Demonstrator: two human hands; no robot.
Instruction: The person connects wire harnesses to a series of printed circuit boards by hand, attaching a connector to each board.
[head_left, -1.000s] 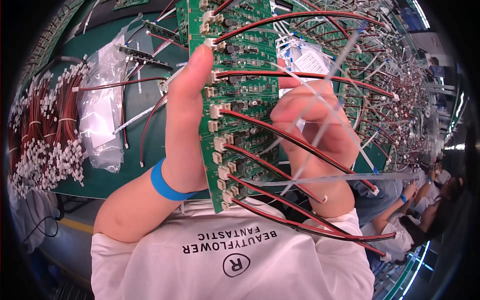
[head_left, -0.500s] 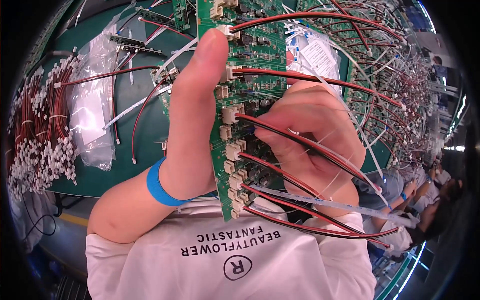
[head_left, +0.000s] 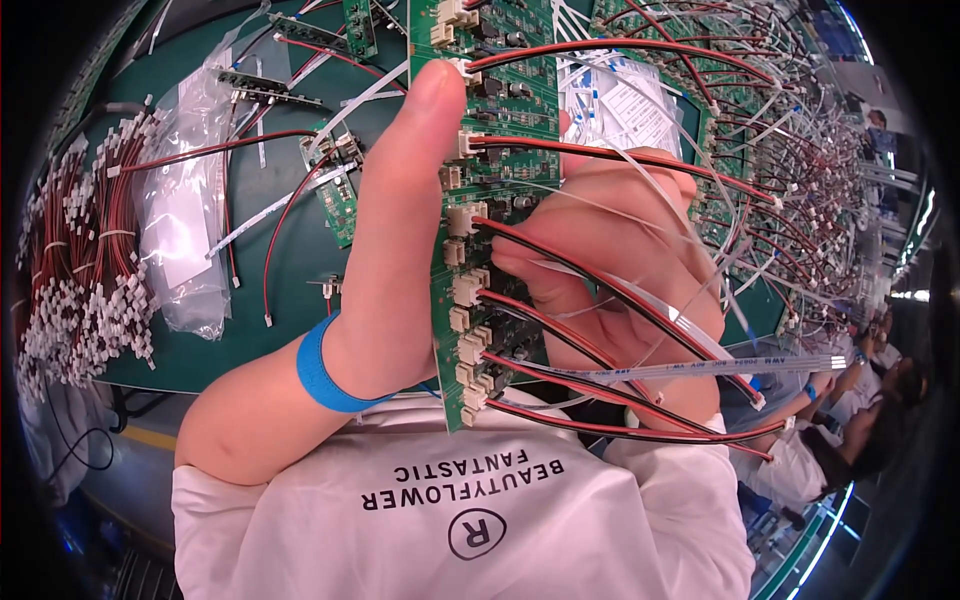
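A long green circuit board [head_left: 508, 118] stands upright in front of me, running from the top edge down to my shirt. My left hand [head_left: 395, 235] grips it, thumb along its left edge, the other fingers mostly hidden behind. White connectors line that edge, and red-and-black wires [head_left: 620, 148] run from several of them to the right. My right hand [head_left: 625, 235] is beside the board's right side, fingers curled and thumb and fingertips pinched close to its components. A flat ribbon cable [head_left: 700, 369] and thin white strips cross in front of this hand. What the pinch holds is hidden.
Bundled red-and-black wires with white plugs [head_left: 100, 240] lie on the green table at left, beside a clear plastic bag [head_left: 185, 220]. Smaller boards [head_left: 340, 195] lie behind my left hand. Many wired boards [head_left: 790, 190] crowd the right. Other people [head_left: 840, 400] sit at far right.
The board has shifted slightly up, and its upper part to the right. My right hand has moved a little left, fingertips still pinched. The ribbon cable's loose end has swung upward to the right.
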